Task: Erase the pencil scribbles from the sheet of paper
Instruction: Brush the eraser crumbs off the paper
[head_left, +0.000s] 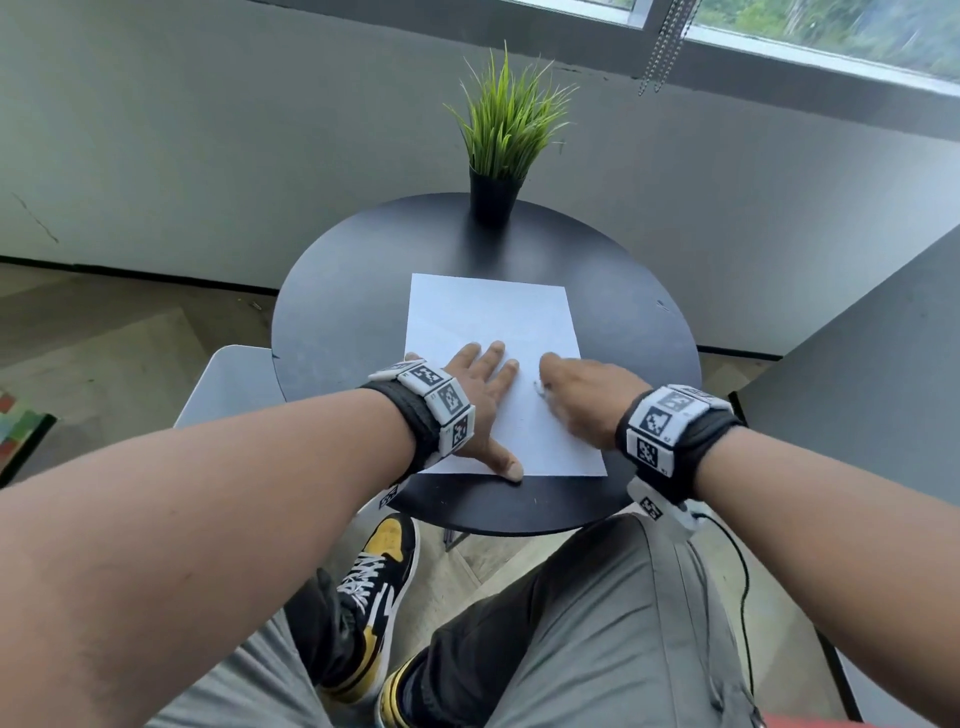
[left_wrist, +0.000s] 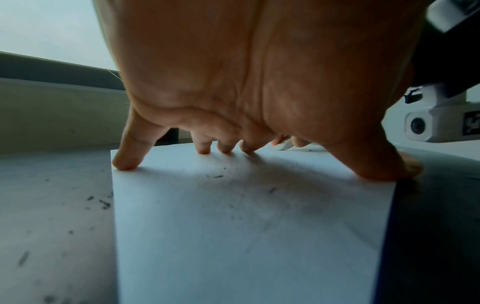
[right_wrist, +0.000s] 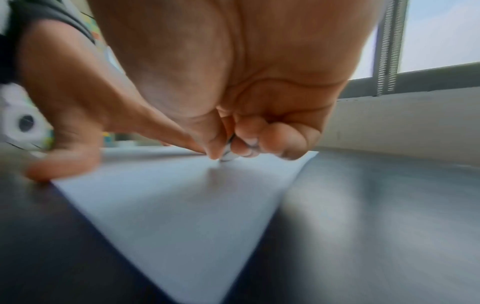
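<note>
A white sheet of paper lies on the round black table. My left hand presses flat on the sheet's near left part, fingers spread, thumb at the near edge. My right hand pinches a small white eraser between thumb and curled fingers, its tip on the paper near the right edge. The eraser also shows behind the left fingers. A faint pencil mark sits beside the right hand. Dark eraser crumbs dot the sheet. The right wrist view is motion-blurred.
A potted grass plant in a black pot stands at the table's far edge. A white chair is at the table's left. My legs and yellow-black shoes are under the near edge. A grey wall and window lie beyond.
</note>
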